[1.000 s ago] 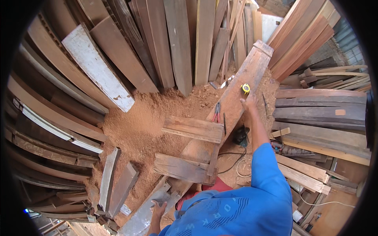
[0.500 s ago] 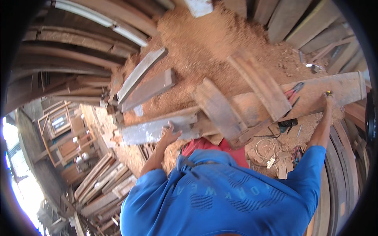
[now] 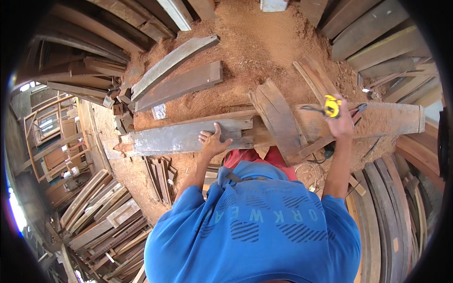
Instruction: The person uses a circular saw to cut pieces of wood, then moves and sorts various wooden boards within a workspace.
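Observation:
My left hand (image 3: 213, 140) rests with fingers spread on a long grey, weathered board (image 3: 174, 137). My right hand (image 3: 341, 122) is closed on a yellow and black tape measure (image 3: 332, 108), raised over the long brown plank (image 3: 387, 115) at the right. A thin dark object (image 3: 311, 108) juts left from beside the tape measure; I cannot tell whether I hold it. Pliers (image 3: 360, 109) lie on the plank just right of my hand, partly hidden by it. A short cracked board (image 3: 278, 118) lies across the long plank between my hands, and another short board (image 3: 306, 73) lies beyond.
Loose boards (image 3: 177, 87) lie on the sawdust floor (image 3: 264, 47) ahead. Stacked planks (image 3: 377, 207) stand at the right and around the back, with piles of offcuts (image 3: 104, 217) at the lower left. A cable (image 3: 309, 172) lies below the plank at the right.
My view has swung leftward. My right hand has lifted the tape measure from the plank and brought it nearer the middle. My left hand stays spread on the grey board.

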`<state>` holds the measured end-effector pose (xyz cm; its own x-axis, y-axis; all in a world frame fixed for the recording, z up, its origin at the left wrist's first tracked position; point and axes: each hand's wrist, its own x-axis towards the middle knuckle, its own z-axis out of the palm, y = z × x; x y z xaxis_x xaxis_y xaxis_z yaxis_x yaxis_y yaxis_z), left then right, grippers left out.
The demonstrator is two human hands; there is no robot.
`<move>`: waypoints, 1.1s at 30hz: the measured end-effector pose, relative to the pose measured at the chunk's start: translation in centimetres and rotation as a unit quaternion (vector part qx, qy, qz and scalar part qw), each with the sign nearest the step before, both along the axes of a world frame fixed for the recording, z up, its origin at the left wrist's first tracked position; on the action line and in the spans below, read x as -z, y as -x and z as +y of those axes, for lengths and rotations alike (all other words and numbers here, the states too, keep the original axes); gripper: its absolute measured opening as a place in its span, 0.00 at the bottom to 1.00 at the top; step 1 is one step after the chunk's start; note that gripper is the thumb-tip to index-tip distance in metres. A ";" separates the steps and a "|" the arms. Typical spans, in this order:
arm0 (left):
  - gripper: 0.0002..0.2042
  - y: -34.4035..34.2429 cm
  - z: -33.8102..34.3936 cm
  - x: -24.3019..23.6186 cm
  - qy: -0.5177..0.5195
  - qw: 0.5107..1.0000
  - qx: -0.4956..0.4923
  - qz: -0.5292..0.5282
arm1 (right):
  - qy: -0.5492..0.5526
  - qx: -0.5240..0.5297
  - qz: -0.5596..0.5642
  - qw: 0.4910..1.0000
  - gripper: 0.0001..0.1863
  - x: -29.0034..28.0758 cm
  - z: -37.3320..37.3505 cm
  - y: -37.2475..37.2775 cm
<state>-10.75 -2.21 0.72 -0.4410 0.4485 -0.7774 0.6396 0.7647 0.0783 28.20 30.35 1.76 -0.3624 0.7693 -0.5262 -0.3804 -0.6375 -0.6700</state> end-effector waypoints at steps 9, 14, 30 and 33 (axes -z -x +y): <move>0.38 1.7 -4.4 0.1 -0.258 0.962 -0.010 -0.084 | -0.336 -0.408 -0.245 0.813 0.41 -4.2 -17.6 21.7; 0.22 4.5 -8.8 -1.6 -0.289 0.815 -0.277 -0.419 | -0.400 -0.487 -0.235 0.740 0.45 -5.1 -26.4 28.7; 0.09 27.8 -30.8 0.2 -0.524 0.434 -0.705 -0.201 | -0.390 -0.655 -0.277 0.584 0.28 -6.2 -27.7 30.7; 0.18 28.1 -32.3 1.5 -0.517 0.572 -0.637 0.008 | -0.479 -0.627 -0.266 0.554 0.26 -6.0 -30.8 34.7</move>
